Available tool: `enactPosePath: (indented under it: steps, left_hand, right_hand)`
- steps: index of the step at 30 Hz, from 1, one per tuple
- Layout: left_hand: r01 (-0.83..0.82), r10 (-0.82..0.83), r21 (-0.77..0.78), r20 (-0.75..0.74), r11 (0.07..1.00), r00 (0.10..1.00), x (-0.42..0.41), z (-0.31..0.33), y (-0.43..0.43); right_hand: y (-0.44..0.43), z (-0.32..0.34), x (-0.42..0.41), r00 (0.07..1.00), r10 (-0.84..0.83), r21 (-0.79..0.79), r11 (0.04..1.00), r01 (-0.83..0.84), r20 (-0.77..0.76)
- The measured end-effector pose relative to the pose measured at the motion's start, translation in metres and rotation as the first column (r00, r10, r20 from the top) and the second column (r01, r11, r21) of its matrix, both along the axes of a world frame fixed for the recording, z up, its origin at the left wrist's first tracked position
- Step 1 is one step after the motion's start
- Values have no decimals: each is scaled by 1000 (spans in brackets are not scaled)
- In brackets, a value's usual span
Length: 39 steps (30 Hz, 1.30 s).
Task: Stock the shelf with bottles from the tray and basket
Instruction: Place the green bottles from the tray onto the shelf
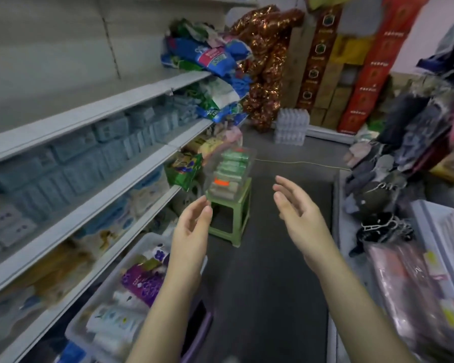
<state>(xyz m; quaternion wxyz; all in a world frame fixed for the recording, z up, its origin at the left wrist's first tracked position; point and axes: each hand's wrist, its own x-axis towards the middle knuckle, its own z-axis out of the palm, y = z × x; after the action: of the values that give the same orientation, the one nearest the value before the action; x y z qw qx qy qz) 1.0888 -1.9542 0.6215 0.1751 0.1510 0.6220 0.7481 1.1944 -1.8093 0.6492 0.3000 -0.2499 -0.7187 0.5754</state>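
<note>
Early, I'd say: left hand (192,226) and right hand (296,205) both empty, fingers relaxed, tray (250,165) just ahead of them full of bottles (231,163), basket (106,280) beside my left forearm loaded too.

One head-worn wide-angle view — looking forward and down the aisle (268,258), shelf (95,142) left, hands near.

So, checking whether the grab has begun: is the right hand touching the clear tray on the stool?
Apart. The head view shows bare floor between the open right hand and the clear tray on the green stool.
</note>
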Motion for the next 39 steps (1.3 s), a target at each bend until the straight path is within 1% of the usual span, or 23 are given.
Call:
enactPosePath:
  steps: [5, 9, 13, 16, 19, 21, 23, 25, 27, 31, 34, 39]
  left_hand:
    - [5, -3, -20, 88, 1000, 996, -50, -20, 97]
    - [14, -11, -25, 115, 1000, 993, -84, -24, 162]
    - [21, -11, -76, 134, 997, 991, -117, -32, 215]
    - [-20, 35, -103, 150, 994, 988, -146, -46, 257]
    - [-77, 108, -168, 183, 983, 977, -175, -62, 302]
    - [-118, 156, -188, 202, 975, 967, -194, -72, 331]
    - [-168, 217, -204, 250, 965, 944, -210, -81, 357]
    - [-219, 274, -214, 276, 952, 921, -226, -89, 382]
    - [-260, 328, -241, 307, 935, 893, -242, -102, 402]
    - [-272, 375, -304, 362, 913, 853, -274, -125, 429]
    - [-266, 405, -341, 449, 902, 797, -313, -147, 446]
    - [-267, 450, -382, 550, 885, 704, -385, -182, 469]
  right_hand:
    - [86, -11, -51, 998, 7, -15, 1000, -6, 58]
    - [148, -21, -84, 996, -12, -69, 997, 19, 92]
    - [213, -32, -116, 995, -43, -128, 990, 55, 94]
    - [266, -47, -150, 995, -41, -180, 982, 58, 96]
    - [321, -67, -186, 993, 2, -229, 973, 26, 122]
    - [359, -77, -211, 987, 59, -247, 969, -21, 147]
    - [394, -84, -236, 977, 100, -266, 963, -48, 186]
    - [425, -91, -263, 964, 167, -250, 962, -113, 205]
    - [451, -97, -295, 952, 203, -251, 957, -143, 231]
    - [488, -119, -361, 910, 287, -264, 941, -211, 298]
    - [508, -138, -414, 866, 349, -268, 927, -262, 358]
    - [536, -175, -500, 825, 349, -232, 934, -271, 444]
